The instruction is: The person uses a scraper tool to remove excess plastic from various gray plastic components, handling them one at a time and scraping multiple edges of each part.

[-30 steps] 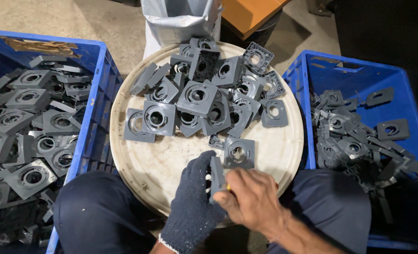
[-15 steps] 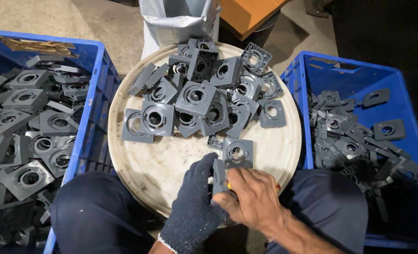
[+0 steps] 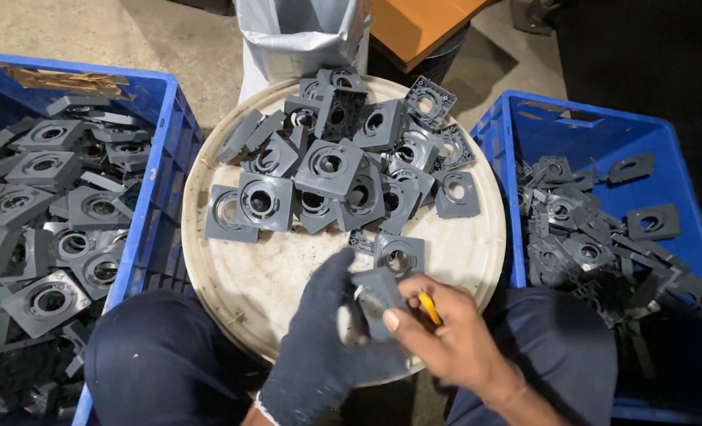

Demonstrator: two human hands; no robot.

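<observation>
While the gloved left hand (image 3: 327, 347) grips a grey square plastic part (image 3: 376, 293) from the left, the bare right hand (image 3: 445, 339) pinches its near edge, clasping a yellow tool (image 3: 429, 308). Part sits over the near rim of the round tray (image 3: 288, 276), between blue crates (image 3: 153, 181).

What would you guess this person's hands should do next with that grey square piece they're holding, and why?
Probably keep working the small yellow-handled tool in the right hand along the edge of the grey square part that the gloved left hand holds over the round white tray. The part sits between both hands, tool close against it, so it looks unfinished; the tool's tip is hidden.
</observation>
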